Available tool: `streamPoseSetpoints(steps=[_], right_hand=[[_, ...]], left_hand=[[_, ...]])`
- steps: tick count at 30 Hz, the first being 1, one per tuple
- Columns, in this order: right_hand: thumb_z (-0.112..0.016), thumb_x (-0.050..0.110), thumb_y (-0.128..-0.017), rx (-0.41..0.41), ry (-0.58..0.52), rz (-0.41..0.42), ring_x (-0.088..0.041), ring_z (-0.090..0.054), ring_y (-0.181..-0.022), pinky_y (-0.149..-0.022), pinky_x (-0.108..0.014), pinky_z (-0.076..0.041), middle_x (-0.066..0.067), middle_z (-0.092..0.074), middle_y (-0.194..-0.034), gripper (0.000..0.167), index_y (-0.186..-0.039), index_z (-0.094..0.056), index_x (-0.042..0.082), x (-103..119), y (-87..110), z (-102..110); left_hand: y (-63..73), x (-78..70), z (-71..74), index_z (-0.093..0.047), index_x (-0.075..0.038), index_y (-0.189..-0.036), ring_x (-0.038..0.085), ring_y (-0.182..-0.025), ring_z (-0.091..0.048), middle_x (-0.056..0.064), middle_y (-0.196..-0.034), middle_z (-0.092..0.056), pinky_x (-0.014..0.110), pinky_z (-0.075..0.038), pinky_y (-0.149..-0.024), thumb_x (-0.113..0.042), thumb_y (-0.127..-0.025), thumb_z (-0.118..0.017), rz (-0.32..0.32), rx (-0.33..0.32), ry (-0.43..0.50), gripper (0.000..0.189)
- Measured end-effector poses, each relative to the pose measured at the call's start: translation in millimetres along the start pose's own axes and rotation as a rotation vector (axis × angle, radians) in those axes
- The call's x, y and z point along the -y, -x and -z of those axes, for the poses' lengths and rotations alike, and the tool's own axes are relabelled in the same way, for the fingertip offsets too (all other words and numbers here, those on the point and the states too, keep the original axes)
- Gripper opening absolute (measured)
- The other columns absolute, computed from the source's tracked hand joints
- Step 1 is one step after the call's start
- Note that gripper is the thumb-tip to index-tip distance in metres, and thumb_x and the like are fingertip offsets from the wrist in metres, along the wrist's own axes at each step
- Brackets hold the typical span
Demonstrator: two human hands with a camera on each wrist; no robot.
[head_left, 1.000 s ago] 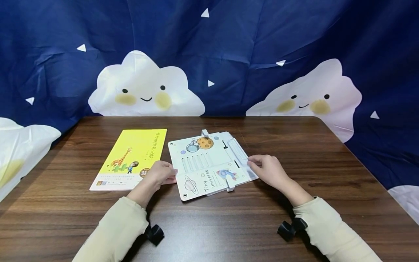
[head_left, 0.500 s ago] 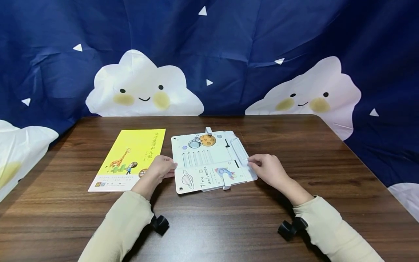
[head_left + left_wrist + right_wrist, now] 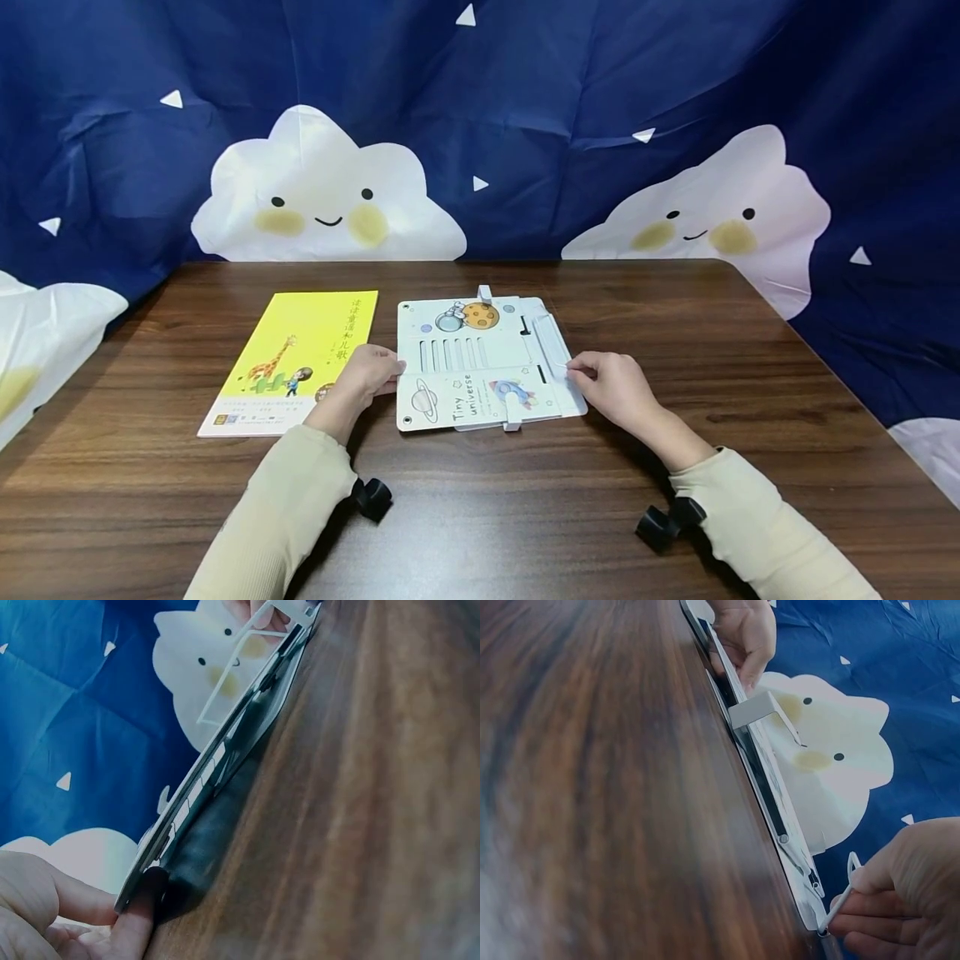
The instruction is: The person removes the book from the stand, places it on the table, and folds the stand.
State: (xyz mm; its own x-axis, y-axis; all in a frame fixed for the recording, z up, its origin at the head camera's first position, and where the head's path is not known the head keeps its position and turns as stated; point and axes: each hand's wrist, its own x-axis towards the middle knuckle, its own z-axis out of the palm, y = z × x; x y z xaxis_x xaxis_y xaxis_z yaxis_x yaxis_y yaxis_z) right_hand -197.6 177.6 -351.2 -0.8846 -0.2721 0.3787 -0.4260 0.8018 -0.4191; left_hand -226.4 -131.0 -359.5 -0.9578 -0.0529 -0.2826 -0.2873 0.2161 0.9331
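A folded white book stand [image 3: 480, 358], printed with a planet, a rocket and "Tiny universe", lies across the middle of the table. My left hand [image 3: 371, 372] pinches its left edge, thumb on top and fingers underneath. In the left wrist view that panel edge [image 3: 135, 881] is raised a little off the wood. At the other end, my right hand [image 3: 615, 385] pinches a white wire bar [image 3: 840, 901] that tilts up from the base. A white page clip [image 3: 751, 711] sticks out from the stand's side.
On the brown wooden table [image 3: 480, 517], left of the stand, lies a yellow book [image 3: 300, 333] with a giraffe on its cover, partly behind the left hand. A blue cloth [image 3: 517, 100] with smiling clouds hangs behind the table.
The stand has turned clockwise until nearly square to the table, its left end moving away from the person together with the left hand. The right hand has stayed about where it was.
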Motion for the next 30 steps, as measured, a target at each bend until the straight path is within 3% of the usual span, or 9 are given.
streamPoseSetpoints(steps=[18, 30], right_hand=[[-0.065, 0.009, -0.075, -0.029, 0.073, 0.083, -0.012, -0.046, -0.053, -0.049, -0.031, -0.039, -0.003, -0.063, -0.073, 0.004, -0.077, -0.067, 0.007, -1.9, -1.7, -2.9], [-0.066, 0.01, -0.075, 0.054, 0.16, 0.111, -0.012, -0.048, -0.056, -0.05, -0.033, -0.04, 0.001, -0.06, -0.068, 0.003, -0.074, -0.066, 0.008, 3.6, -6.2, -1.6]], left_hand=[[-2.5, 1.4, 0.4, -0.052, 0.011, -0.087, 0.015, -0.067, -0.056, 0.014, -0.079, -0.058, 0.033, -0.048, -0.069, 0.004, -0.082, -0.046, 0.011, -0.005, -0.014, 0.01], [-2.0, 1.6, -0.3, -0.051, 0.013, -0.094, 0.015, -0.072, -0.056, 0.017, -0.086, -0.058, 0.033, -0.047, -0.071, 0.001, -0.083, -0.045, 0.011, -0.006, -0.045, 0.017]])
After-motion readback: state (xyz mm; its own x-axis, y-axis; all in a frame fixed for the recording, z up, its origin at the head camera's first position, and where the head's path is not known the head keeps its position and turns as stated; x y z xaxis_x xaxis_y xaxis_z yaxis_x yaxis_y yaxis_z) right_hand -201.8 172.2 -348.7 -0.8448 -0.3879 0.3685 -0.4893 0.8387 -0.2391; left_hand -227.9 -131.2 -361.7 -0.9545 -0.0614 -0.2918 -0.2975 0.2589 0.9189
